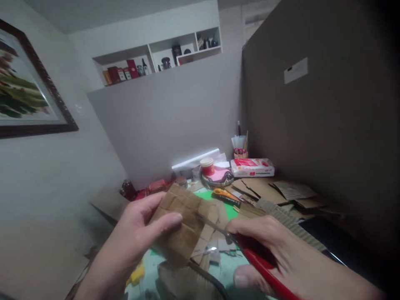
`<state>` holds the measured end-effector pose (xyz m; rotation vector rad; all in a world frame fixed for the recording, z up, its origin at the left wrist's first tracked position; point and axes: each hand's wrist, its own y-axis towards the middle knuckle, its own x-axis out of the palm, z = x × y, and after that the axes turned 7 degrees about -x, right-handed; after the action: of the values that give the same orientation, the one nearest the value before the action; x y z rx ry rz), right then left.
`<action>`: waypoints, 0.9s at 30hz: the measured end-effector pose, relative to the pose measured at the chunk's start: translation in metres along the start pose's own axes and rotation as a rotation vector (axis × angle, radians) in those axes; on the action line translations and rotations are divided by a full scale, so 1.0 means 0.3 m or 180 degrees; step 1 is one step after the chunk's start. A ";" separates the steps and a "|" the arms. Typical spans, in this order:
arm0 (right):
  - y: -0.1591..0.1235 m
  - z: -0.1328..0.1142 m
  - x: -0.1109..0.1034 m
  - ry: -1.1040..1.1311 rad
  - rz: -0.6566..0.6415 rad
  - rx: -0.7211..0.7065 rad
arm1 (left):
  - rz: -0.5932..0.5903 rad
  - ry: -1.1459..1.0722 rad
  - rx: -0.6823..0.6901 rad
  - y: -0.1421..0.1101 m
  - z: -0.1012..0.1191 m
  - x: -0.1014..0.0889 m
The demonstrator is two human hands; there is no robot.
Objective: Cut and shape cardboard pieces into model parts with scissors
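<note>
Pinching the brown cardboard piece (183,208) between thumb and fingers, the left hand (133,233) holds it up over the table. The right hand (275,243) is closed around the red-handled scissors (258,264) — their blades reach the cardboard piece's right side. Beyond the cardboard piece sits a red-and-white cup (207,166); beyond it to the right lie an orange-handled tool (222,193) and, farther off, a white-and-red packet (253,167).

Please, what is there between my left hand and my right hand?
In the head view, a creased brown cardboard piece, gripped by the left hand, lies between them, with the metal blades of the red-handled scissors in the right hand.
</note>
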<state>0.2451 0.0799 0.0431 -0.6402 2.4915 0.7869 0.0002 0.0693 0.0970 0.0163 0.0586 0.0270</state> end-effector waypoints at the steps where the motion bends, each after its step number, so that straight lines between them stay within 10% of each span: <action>1: -0.005 0.003 -0.007 0.0071 0.0039 0.0031 | -0.0054 -0.0014 -0.0027 0.006 -0.005 0.011; 27: -0.009 0.077 -0.038 0.0484 -0.0169 0.0134 | -0.0285 0.0242 -0.0552 0.047 -0.052 0.061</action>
<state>0.2619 0.0954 0.0311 -0.7742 2.6080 0.6875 0.0171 0.0840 0.0807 -0.1606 0.1326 -0.0568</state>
